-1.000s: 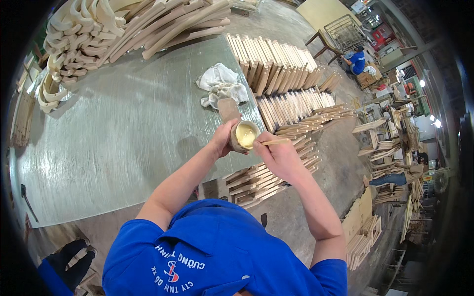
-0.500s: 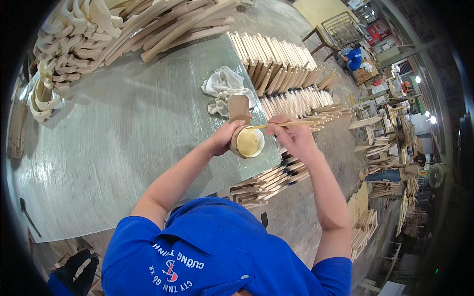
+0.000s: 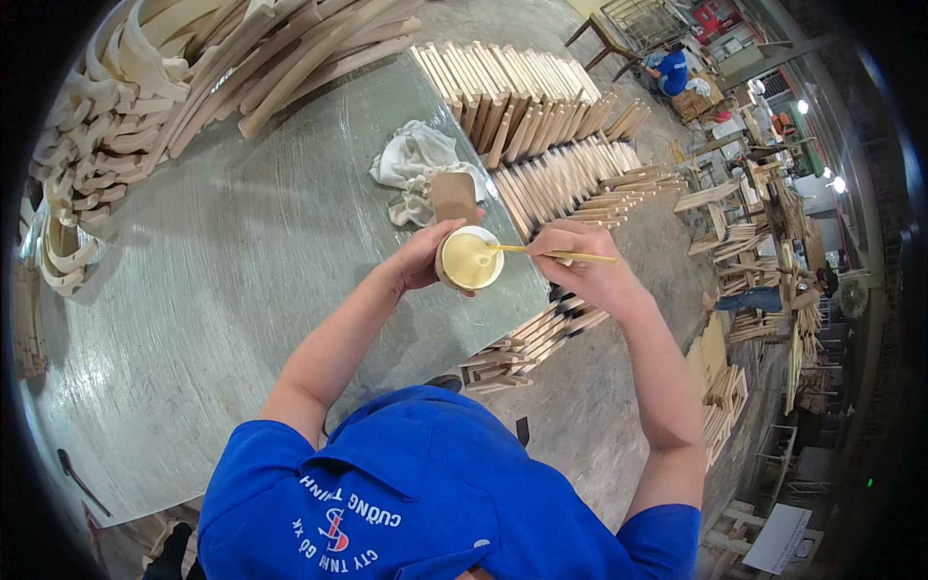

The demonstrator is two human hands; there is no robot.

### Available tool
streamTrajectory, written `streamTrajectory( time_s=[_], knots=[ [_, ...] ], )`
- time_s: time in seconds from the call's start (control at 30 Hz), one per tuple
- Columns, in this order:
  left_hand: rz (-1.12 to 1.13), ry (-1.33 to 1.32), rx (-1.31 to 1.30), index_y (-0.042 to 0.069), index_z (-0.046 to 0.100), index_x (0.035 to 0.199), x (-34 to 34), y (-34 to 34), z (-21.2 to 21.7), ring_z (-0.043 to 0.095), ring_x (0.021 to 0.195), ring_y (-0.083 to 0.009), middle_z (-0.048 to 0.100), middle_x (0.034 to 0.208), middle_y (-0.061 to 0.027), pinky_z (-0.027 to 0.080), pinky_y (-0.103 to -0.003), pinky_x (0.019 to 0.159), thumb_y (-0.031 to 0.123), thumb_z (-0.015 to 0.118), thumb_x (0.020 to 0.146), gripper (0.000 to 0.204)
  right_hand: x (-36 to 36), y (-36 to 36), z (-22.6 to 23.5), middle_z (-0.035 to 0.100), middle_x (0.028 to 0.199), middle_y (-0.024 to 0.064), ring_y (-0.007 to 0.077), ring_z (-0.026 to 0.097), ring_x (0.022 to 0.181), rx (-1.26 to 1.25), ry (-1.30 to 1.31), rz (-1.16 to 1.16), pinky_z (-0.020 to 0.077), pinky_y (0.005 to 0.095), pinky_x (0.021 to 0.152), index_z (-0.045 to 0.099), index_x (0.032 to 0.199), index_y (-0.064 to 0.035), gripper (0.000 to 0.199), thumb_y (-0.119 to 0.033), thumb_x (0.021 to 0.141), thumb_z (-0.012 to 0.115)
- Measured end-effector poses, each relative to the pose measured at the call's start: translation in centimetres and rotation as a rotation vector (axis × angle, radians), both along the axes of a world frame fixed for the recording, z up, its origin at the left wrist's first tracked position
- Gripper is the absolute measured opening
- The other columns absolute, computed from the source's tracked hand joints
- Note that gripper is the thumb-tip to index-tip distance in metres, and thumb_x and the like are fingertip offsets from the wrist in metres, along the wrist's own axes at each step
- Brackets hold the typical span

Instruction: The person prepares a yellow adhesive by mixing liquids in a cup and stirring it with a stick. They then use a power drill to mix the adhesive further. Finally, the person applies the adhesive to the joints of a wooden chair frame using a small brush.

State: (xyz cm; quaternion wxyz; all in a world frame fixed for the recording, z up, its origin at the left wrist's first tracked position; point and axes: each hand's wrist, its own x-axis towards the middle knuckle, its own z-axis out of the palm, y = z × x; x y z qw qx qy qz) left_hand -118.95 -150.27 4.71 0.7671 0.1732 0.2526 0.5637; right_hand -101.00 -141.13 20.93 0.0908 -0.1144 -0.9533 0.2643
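Note:
My left hand (image 3: 427, 256) is wrapped round a white cup (image 3: 500, 261) that holds a pale yellow, creamy liquid (image 3: 468, 259). A flat brown piece with rounded corners (image 3: 453, 196) stands out beyond the far side of the cup; whether it is joined to the cup I cannot tell. Pinched in my right hand (image 3: 583, 263) is a thin yellow stick (image 3: 512, 248), whose tip dips into the liquid near the right rim. A crumpled white cloth (image 3: 418, 158) lies on the table just past the cup.
The grey-green table (image 3: 203, 319) has curved wooden parts (image 3: 106, 145) and long wooden pieces (image 3: 319, 63) piled at its far left. Rows of pale sticks (image 3: 512, 82) stand beyond its right edge. A dark thin tool (image 3: 82, 483) lies near left. Two people (image 3: 669, 70) work farther off.
My right hand has brought the stick's tip further into the cup's liquid. The cup has shifted slightly left and tilted, and the whole view has moved a little.

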Motion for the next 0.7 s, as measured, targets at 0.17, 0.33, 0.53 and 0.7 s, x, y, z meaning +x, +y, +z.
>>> streamTrajectory(
  time_s=[0.17,0.33,0.53,0.7],
  knots=[
    [-0.003,0.075,-0.022,0.015,0.035,0.133,-1.3,0.3,-0.5,0.058,0.096,-0.0221,0.053,0.113,-0.0095,0.054,-0.045,0.068,0.031,0.037,0.093,0.044,-0.1,0.2,0.8,0.055,0.084,0.009,0.0234,0.057,0.077,-0.018,-0.086,0.149,0.0453,0.0313,0.063,0.057,0.077,-0.0037,0.017,0.01,0.068,0.056],
    [0.08,0.133,-0.101,0.01,0.041,0.127,-1.4,1.1,-1.8,0.058,0.094,-0.0176,0.055,0.108,-0.0074,0.054,-0.034,0.07,0.033,0.041,0.092,0.042,0.1,-0.1,0.7,0.056,0.088,0.0101,0.023,0.057,0.078,0.063,-0.065,0.189,0.0457,0.0304,0.063,0.057,0.077,-0.0049,0.02,0.011,0.066,0.056],
    [0.448,0.381,-0.213,0.001,0.05,0.104,-2.1,4.7,-4.7,0.061,0.069,-0.0134,0.061,0.087,-0.0059,0.051,-0.03,0.063,0.029,0.052,0.088,0.032,2.4,-0.1,-4.9,0.059,0.089,0.0088,0.0177,0.058,0.076,-0.467,0.319,-0.362,0.0465,0.0278,0.065,0.059,0.086,-0.0025,0.012,0.004,0.077,0.055],
    [0.416,0.516,-0.242,0.004,0.052,0.097,-2.5,7.5,-6.1,0.057,0.068,-0.0098,0.059,0.083,-0.0061,0.044,-0.025,0.052,0.028,0.053,0.087,0.026,3.1,-0.9,-16.9,0.06,0.085,0.0107,0.0177,0.059,0.071,-1.436,0.875,-0.909,0.0476,0.0293,0.062,0.051,0.097,-0.0013,0.013,-0.009,0.086,0.049]
  ],
)
